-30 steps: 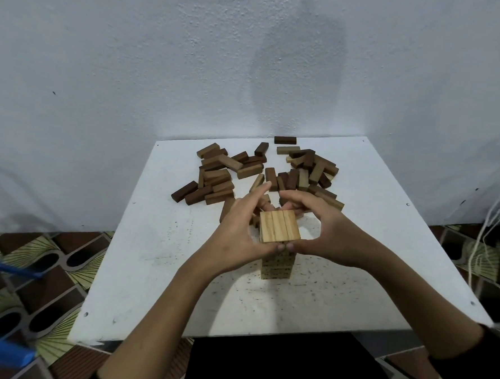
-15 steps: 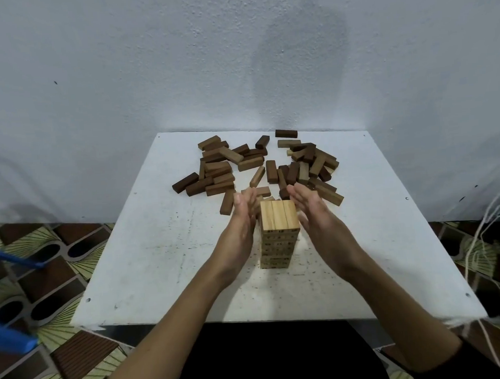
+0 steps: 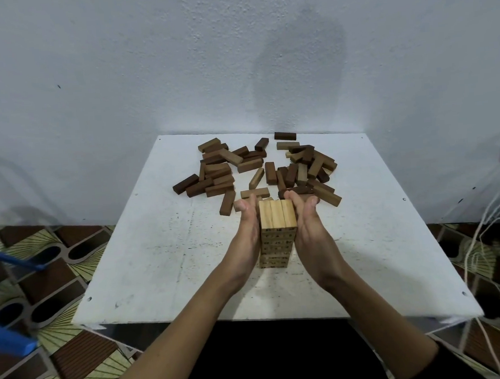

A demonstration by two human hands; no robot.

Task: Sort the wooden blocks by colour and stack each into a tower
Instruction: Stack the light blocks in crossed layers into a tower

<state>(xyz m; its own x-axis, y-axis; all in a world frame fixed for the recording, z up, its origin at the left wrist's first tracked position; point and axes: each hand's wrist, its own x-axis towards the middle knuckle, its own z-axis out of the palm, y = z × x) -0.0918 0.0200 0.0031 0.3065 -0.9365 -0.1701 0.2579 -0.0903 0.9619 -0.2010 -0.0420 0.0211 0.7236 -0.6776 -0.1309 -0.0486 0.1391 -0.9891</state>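
Here the pale tower [image 3: 278,234] stands between both flat hands [image 3: 277,228].

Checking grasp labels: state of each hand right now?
Left hand: open, flat fingers pressing the light tower's left side.
Right hand: open, pressing its right side.

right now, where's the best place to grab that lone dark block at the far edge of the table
Pinch the dark block across its two long side faces, at mid-length, coming straight down from above. It lies flat, crosswise and apart from the pile, so both long sides look free; the narrow ends would give a less steady hold.
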